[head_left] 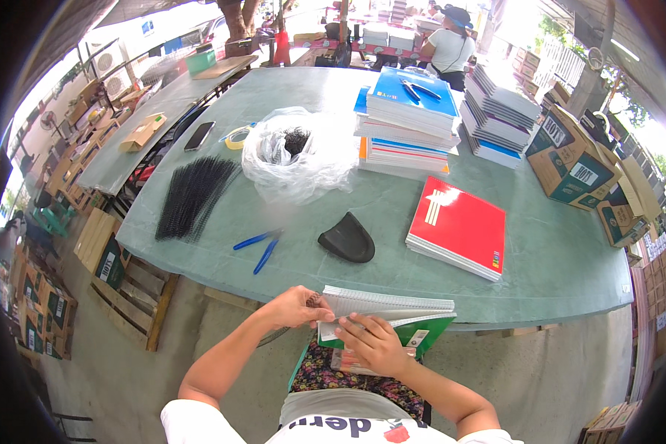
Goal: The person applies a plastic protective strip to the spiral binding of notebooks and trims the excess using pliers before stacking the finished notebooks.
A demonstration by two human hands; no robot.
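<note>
An open notebook (392, 302) with white ruled pages and a green cover (431, 331) rests tilted over my lap, at the table's near edge. My left hand (301, 308) pinches at the notebook's left edge, where a bit of black spiral binding coil (316, 301) shows by the fingers. My right hand (374, 344) holds the notebook, its fingers over the lower pages. Ahead of my hands lie blue-handled pliers (252, 241) and a black, rounded scoop-shaped piece (348, 238). Black spiral coils (192, 198) lie bunched on the left; more sit in a clear plastic bag (263, 166).
Red notebooks (459, 222) lie piled at the right. Behind them rise a blue-topped notebook stack (411, 111) bearing another pair of pliers (428, 92), and a second stack (496, 118). Cardboard boxes (577, 159) line the right edge. A phone (199, 136) and tape roll (237, 138) lie far left.
</note>
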